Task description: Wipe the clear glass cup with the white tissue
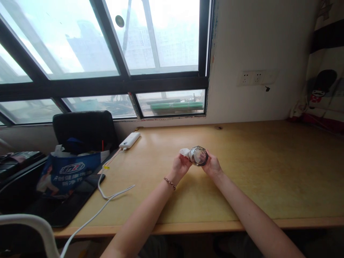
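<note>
In the middle of the head view, a shiny round silvery object with a faceted rim and dark edge is held above the table. Its exact kind is unclear; its face mirrors the surroundings. My right hand is closed around its right side. At its left, my left hand is closed on a crumpled white tissue that sticks up past the fingers. The left fingers lie close against the object, and whether they also grip it is hidden. A beaded bracelet circles my left wrist.
Under my hands spreads a yellowish wooden table. A white power bank with a white cable lies on its left. Beyond stand a black chair and a blue bag. Wall sockets sit behind, beside the window.
</note>
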Action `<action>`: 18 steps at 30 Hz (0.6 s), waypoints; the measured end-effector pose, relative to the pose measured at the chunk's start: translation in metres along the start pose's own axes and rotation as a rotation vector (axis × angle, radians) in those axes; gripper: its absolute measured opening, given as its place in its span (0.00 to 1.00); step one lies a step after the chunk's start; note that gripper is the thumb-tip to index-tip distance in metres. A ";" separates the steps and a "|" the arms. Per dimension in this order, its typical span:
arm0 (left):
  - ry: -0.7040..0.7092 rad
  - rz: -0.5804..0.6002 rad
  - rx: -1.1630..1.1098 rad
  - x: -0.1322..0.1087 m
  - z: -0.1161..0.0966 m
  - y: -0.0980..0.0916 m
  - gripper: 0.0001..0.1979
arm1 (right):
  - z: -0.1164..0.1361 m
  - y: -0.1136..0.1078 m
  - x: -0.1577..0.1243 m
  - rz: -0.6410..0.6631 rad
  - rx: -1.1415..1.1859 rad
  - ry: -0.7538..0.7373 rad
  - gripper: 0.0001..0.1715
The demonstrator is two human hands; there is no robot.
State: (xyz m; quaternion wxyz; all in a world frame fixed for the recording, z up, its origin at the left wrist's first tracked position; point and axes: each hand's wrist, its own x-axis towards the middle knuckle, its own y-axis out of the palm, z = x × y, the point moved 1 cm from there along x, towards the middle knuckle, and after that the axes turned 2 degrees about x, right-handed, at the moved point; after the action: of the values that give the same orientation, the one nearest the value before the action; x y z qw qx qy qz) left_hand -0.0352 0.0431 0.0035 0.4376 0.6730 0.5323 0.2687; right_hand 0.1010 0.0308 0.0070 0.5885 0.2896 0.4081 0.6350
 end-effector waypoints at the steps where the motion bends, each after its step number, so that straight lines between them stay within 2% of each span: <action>1: -0.013 0.004 0.035 0.000 0.002 0.000 0.05 | 0.000 -0.001 0.001 0.004 0.020 -0.002 0.11; 3: -0.027 0.055 0.110 -0.002 0.005 0.002 0.03 | 0.000 -0.003 0.002 0.005 0.059 -0.006 0.10; 7: 0.058 0.136 0.254 -0.007 0.009 0.007 0.09 | 0.002 -0.007 0.004 -0.027 0.076 -0.023 0.09; 15: 0.439 -0.082 0.515 -0.010 0.007 0.008 0.14 | 0.002 -0.001 0.001 -0.103 0.116 -0.035 0.10; 18: 0.539 -0.111 0.637 -0.014 0.006 0.010 0.14 | 0.002 0.000 -0.001 -0.085 0.107 -0.047 0.11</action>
State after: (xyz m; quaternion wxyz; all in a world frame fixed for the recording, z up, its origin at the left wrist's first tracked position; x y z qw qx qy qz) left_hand -0.0294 0.0278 0.0108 0.0664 0.6507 0.7196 0.2329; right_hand 0.1029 0.0306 0.0079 0.6082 0.3180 0.4394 0.5796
